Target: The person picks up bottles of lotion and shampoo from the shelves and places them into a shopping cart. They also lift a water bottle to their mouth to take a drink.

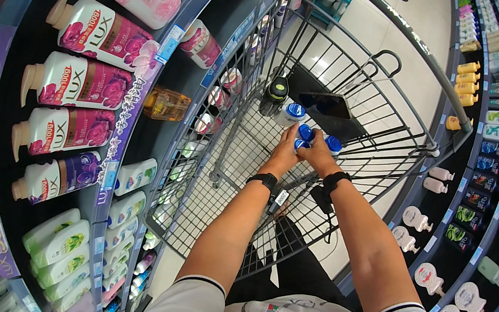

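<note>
My left hand [284,154] and my right hand [320,157] are close together over a wire shopping cart [199,247], with fingers closed around small bottles that have blue caps. One blue-capped bottle [304,133] shows between the hands, and another blue-capped bottle [332,144] is at the right hand's far side. The fingers hide most of the bottle bodies. A white bottle with a blue cap [293,114] stands just beyond the left hand. A black bottle with a green-ringed lid [277,90] is to its left. Beyond the right hand, a dark phone-like slab [329,105] rests on a black panel [304,81].
Shelves of pump bottles [88,83] line the left side, and an amber bottle [166,104] lies on a lower level. On the right, another shelf [467,190] carries pump bottles and boxed goods. A teal rack [334,3] stands at the far end of the tiled floor [408,18].
</note>
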Available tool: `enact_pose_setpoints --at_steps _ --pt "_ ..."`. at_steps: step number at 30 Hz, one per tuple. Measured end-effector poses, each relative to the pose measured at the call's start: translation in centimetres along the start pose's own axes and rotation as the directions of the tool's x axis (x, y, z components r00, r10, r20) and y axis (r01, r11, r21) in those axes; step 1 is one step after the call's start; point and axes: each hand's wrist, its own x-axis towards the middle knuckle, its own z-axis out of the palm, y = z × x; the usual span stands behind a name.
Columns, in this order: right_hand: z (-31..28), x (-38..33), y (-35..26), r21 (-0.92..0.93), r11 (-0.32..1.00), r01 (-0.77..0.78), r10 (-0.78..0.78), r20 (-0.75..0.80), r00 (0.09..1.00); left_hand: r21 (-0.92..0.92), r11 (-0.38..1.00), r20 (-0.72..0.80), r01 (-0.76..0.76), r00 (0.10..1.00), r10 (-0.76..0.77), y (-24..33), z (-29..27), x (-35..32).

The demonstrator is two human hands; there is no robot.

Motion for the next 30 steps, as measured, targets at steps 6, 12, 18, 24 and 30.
enact_pose_setpoints --at_steps 6,12,18,24,30 --pt "-1.0 -0.9 -1.3 0.068 0.997 -0.043 0.037 0.085 0.996 0.031 0.996 -0.011 0.08 0.997 -0.08 2.0 -1.6 -1.3" --pt "-4.6 -1.3 -1.5 0.244 0.968 -0.054 0.05 0.023 0.998 -0.017 0.99 0.01 0.137 0.991 -0.136 4.3 -5.3 -5.3" --pt "-6.2 -9.7 -9.5 0.513 0.856 0.063 -0.128 0.091 0.988 -0.225 0.973 -0.179 0.058 0.979 -0.1 5.2 -11.8 -15.6" --pt "-2.3 -21.4 -16.9 0.437 0.886 0.157 -0.333 0.362 0.871 -0.207 0.977 -0.276 0.048 0.955 -0.105 13.0 -21.5 -32.7" --pt "5.6 -34.0 -29.9 0.387 0.803 0.453 -0.593 0.595 0.543 0.077 0.996 -0.767 -0.047 0.635 0.09 17.9 -31.4 -53.0"
